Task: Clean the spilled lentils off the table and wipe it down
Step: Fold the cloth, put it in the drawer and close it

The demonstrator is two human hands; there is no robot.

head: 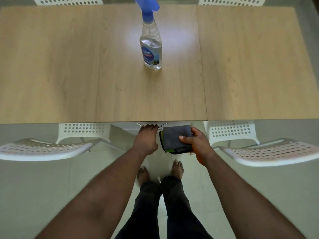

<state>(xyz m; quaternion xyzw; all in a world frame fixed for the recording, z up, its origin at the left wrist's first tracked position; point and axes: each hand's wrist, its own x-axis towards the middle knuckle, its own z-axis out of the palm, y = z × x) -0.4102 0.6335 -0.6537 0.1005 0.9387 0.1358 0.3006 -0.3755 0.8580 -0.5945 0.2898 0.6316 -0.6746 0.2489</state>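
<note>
Your right hand [198, 144] grips a folded cloth [176, 139] just below the table [86, 75] edge. Beside it, your left hand [146, 138] reaches under that edge, seemingly holding a bowl [162, 125], its grip hidden. No lentils show; wiping looks next. Beyond both hands stands the spray bottle [151, 47].
</note>
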